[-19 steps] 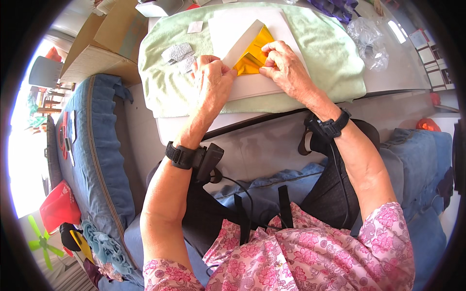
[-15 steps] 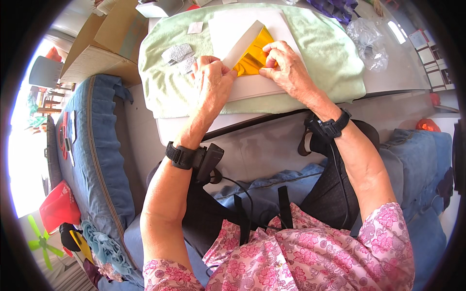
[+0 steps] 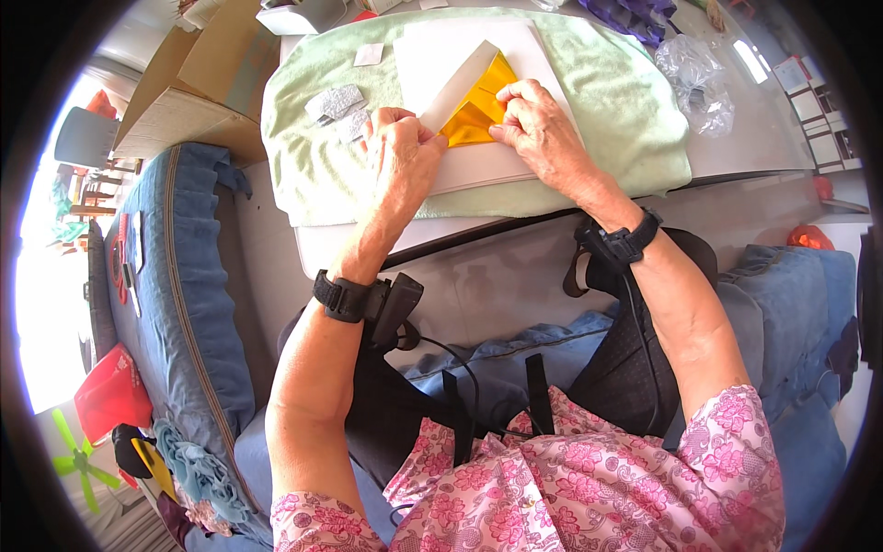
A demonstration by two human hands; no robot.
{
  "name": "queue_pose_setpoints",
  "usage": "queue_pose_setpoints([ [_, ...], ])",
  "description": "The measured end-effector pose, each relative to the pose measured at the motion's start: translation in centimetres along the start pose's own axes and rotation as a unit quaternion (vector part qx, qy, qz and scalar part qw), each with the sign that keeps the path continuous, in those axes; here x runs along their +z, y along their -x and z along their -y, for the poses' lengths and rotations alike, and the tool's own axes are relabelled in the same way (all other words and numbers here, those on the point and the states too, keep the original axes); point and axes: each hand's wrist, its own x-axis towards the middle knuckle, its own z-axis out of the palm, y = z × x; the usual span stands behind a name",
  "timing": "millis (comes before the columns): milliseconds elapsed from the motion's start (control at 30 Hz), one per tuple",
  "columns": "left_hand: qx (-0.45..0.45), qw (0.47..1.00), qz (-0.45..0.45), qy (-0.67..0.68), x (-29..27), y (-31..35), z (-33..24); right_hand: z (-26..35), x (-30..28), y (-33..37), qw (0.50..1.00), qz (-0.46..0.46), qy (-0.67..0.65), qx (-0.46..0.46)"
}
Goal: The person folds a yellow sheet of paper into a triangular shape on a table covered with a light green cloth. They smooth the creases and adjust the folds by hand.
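Both hands grip a shiny gold sheet [image 3: 477, 112], folded to a triangle with a pale, whitish strip [image 3: 460, 85] along its upper left edge. My left hand [image 3: 405, 152] pinches its lower left corner between thumb and fingers. Along the right edge, my right hand [image 3: 544, 133] is closed on the sheet, thumb below and fingers above. Beneath it lies a stack of white sheets or board [image 3: 543, 69] on a pale green towel [image 3: 635, 129]. Left of my left hand are crumpled silvery-grey pieces [image 3: 337, 103] and a small pale square [image 3: 369, 54].
An open cardboard box [image 3: 198, 87] stands left of the towel. Clear crumpled plastic [image 3: 697, 83] and a purple bundle [image 3: 635, 17] lie at the table's far right. The table's near edge [image 3: 441, 237] runs in front of my knees. Blue-covered seating [image 3: 198, 285] is at the left.
Almost nothing differs. My right hand has shifted very slightly along the right edge of the gold sheet; both hands keep their hold.
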Motion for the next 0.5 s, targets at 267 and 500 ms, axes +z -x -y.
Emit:
queue_pose_setpoints([
  [267,-0.006,1.0,-0.011,0.012,0.14,0.0,0.11,0.21,0.26,0.13,1.0,-0.002,0.006,0.015],
  [500,-0.008,1.0,-0.014,0.002,0.17,-0.02,0.02,0.28,0.36,0.19,1.0,-0.003,0.015,0.007],
])
